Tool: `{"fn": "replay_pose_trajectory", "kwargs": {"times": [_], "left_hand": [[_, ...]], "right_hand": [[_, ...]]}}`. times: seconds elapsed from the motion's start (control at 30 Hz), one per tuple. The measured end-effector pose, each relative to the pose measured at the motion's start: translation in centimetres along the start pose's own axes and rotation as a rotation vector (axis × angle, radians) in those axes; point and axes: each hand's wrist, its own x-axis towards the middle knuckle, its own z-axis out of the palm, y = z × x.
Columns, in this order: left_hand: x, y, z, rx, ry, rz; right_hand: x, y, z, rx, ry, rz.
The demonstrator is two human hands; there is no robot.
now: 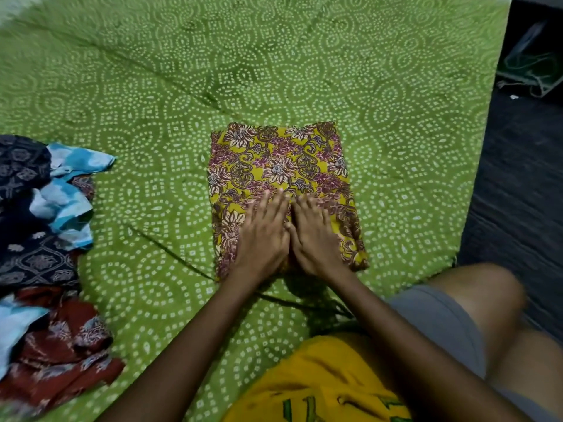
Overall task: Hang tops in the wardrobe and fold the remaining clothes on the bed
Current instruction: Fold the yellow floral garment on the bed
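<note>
Head view. A folded garment [283,190] of yellow cloth with a maroon and cream floral print is laid flat on the bed [304,71], roughly at the middle of the view and near the bed's right edge. It is folded into a near-rectangular packet, its edges fairly even.

The left hand [263,233] is placed palm down on the lower part of the folded garment, fingers extended and slightly spread; nothing is gripped. The right hand [316,236] is placed beside it in the same manner, palm down, fingers straight, pressed onto the cloth. The two hands are touching along their inner edges. Some motion blur is noted at the fingertips.

The bed is covered by a green sheet printed with white dotted circles; several creases are seen running across it.

A loose pile of unfolded clothes [45,239] is recorded at the left edge, well apart from the folded garment. It comprises dark navy printed cloth, a light blue and white piece and a dark red printed piece, all overlapping; individual garments cannot be told apart.

At the lower right, a yellow shirt [316,388], grey shorts [438,324] and a bare knee of the person are seen. A dark floor [524,178] lies beyond the bed's right edge.
</note>
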Motion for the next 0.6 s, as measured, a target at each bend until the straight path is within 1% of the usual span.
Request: {"fn": "replay_pose_trajectory", "kwargs": {"times": [0.03, 0.07, 0.13, 0.23, 0.37, 0.4, 0.47, 0.57, 0.6], "left_hand": [[0.0, -0.4, 1.4, 0.055, -0.050, 0.011], [-0.2, -1.1, 2.6, 0.094, -0.074, 0.016], [0.0, -2.3, 3.3, 0.127, -0.075, 0.021], [1.1, -3.6, 2.8, 0.144, -0.089, 0.036], [0.5, -5.1, 2.2, 0.133, -0.019, -0.048], [-0.2, -5.5, 2.2, 0.121, -0.008, -0.048], [-1.2, -6.4, 2.2, 0.085, -0.003, -0.019], [-1.0, -7.2, 1.8, 0.060, -0.049, 0.033], [-0.7, -7.5, 1.7, 0.057, -0.066, 0.051]], "right_hand": [[-0.1, 0.4, 1.4, -0.070, -0.079, -0.032], [-0.1, 1.0, 2.4, -0.127, -0.108, -0.042], [1.2, 2.2, 3.0, -0.184, -0.110, -0.047], [4.0, 3.6, 1.9, -0.242, -0.101, -0.054], [4.7, 5.0, 1.0, -0.269, -0.047, 0.018], [3.9, 5.4, 0.9, -0.260, -0.066, -0.007], [2.0, 6.3, 0.4, -0.230, -0.128, -0.120], [-0.1, 8.5, -1.2, -0.264, -0.294, -0.311], [-0.2, 9.1, -1.4, -0.278, -0.315, -0.351]]}}
